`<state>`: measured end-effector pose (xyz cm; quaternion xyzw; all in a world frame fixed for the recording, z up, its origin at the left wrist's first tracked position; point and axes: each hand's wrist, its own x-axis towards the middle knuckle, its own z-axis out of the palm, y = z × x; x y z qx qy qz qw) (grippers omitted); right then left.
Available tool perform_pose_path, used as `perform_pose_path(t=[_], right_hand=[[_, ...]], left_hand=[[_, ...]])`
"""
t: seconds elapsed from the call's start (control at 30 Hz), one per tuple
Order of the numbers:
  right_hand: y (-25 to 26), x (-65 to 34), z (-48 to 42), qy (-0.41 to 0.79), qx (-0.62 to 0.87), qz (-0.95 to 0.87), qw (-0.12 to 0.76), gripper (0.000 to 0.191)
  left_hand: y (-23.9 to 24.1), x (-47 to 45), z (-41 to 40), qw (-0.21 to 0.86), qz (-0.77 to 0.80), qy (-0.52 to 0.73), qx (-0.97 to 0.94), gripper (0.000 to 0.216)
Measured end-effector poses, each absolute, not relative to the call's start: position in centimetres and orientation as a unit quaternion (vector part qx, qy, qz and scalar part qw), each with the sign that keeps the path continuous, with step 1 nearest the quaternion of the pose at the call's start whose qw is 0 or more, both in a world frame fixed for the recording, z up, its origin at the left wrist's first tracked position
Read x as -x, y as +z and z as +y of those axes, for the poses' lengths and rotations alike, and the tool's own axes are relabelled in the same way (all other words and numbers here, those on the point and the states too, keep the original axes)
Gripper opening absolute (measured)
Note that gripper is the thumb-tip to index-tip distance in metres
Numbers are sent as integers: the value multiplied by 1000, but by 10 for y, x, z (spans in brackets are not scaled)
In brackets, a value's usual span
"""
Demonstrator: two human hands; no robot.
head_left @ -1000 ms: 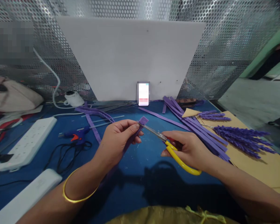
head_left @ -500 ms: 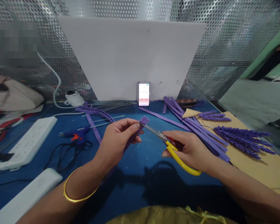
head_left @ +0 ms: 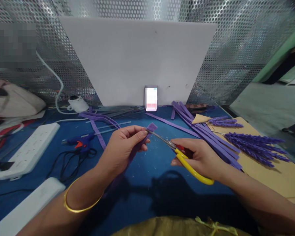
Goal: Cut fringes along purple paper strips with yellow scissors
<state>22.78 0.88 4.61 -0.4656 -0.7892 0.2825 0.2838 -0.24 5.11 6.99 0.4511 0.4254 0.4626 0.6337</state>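
My left hand (head_left: 129, 144) pinches a purple strip (head_left: 152, 127) that looks like felt or foam; its end sticks up past my thumb and the rest hangs mostly hidden behind the hand. In my right hand (head_left: 199, 154) is a pair of scissors (head_left: 195, 172) with yellow handles and a red part near the pivot. Their blades reach to the strip right at my left thumb tip. More purple strips (head_left: 206, 137) lie in a bundle beyond my right hand, and a looped purple strip (head_left: 98, 127) rests behind my left hand.
A blue glue gun (head_left: 81, 142) with its coiled cord and a white power strip (head_left: 29, 150) lie at the left. Purple lavender-like stems (head_left: 255, 147) rest on brown paper (head_left: 280, 180) at the right. A lit phone (head_left: 151, 98) leans on a white board (head_left: 140, 59).
Almost nothing differs. The scissor handles and my left wrist have shifted very slightly, while the blades stay at the strip.
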Motion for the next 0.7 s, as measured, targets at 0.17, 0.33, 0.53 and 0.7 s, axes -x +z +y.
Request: perform_pose_path(t=[0.17, 0.33, 0.53, 0.7], right_hand=[[45, -228, 10, 290, 468, -785, 284, 30], [44, -229, 9, 248, 481, -789, 291, 40], [37, -230, 10, 226, 472, -797, 301, 39], [35, -230, 9, 226, 479, -790, 308, 41]], left_hand=[[67, 3, 51, 630, 418, 463, -463, 13], [67, 3, 51, 619, 422, 479, -459, 14], [65, 0, 51, 619, 424, 480, -455, 17], [67, 0, 49, 629, 419, 478, -448, 17]])
